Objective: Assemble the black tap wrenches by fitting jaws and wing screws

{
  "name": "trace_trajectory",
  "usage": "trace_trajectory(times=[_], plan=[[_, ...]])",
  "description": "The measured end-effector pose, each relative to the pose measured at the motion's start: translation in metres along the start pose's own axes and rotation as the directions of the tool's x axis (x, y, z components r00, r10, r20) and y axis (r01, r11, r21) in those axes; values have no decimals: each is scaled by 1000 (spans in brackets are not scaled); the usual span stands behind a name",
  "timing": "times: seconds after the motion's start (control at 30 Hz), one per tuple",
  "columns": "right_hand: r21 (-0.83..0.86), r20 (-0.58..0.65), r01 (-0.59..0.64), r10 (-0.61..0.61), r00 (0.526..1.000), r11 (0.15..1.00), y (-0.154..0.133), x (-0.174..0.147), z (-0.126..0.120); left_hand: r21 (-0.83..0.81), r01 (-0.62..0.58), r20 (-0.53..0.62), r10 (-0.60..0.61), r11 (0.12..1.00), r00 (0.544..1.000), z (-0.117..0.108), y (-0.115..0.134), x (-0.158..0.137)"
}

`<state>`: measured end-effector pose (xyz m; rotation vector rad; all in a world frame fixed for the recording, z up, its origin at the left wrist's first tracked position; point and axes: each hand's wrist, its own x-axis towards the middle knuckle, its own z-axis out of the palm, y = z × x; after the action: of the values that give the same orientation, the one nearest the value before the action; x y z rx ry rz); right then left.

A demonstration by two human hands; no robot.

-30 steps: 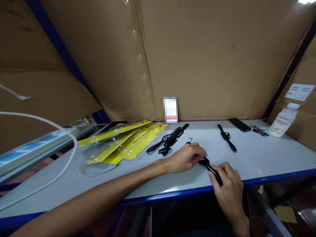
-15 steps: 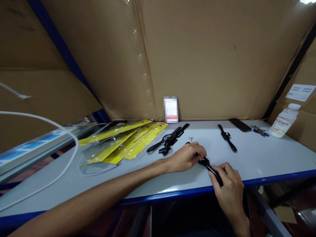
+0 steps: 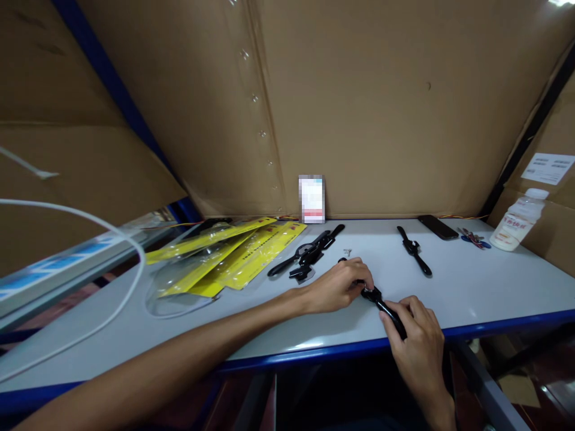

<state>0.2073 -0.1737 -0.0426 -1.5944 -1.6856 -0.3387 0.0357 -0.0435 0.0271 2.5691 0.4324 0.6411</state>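
A black spokeshave (image 3: pixel 390 316) lies slantwise near the table's front edge, between my two hands. My right hand (image 3: pixel 417 332) is closed round its near handle. Over its middle and far handle bends my left hand (image 3: pixel 344 284), with the fingers pinched together at the body. A small shiny bit shows at those fingertips, too small to name. Behind my left hand lie more black spokeshave parts (image 3: pixel 309 254), with a flat blade (image 3: pixel 303 273) beside them. Several tiny metal screws (image 3: pixel 347 252) sit just beyond my left hand. Another spokeshave (image 3: pixel 413 251) rests farther right.
Yellow cards in clear packaging (image 3: pixel 251 257) are piled at the left, near a white cable (image 3: pixel 130 287). A phone with a lit screen (image 3: pixel 311 200) leans on the cardboard wall. A dark phone (image 3: pixel 438 227), keys (image 3: pixel 474 238) and a white bottle (image 3: pixel 516 220) stand or lie at the right.
My left fingers have shifted slightly at the middle of the spokeshave. My right hand keeps its hold, and the other things lie where they were.
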Motion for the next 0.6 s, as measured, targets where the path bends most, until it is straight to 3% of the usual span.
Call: trace_trajectory(times=[0.13,0.37,0.6], plan=[[-7,-7,3,-3,1000,1000,0,0,0,0,-39,26,39,999,999,-2,4,1],[7,-13,9,-9,1000,1000,0,1,0,2,5,-6,-5,1000,1000,-1,2,0],[8,-30,23,-23,999,1000,1,1,1,-9,-52,25,52,999,998,-2,3,0]])
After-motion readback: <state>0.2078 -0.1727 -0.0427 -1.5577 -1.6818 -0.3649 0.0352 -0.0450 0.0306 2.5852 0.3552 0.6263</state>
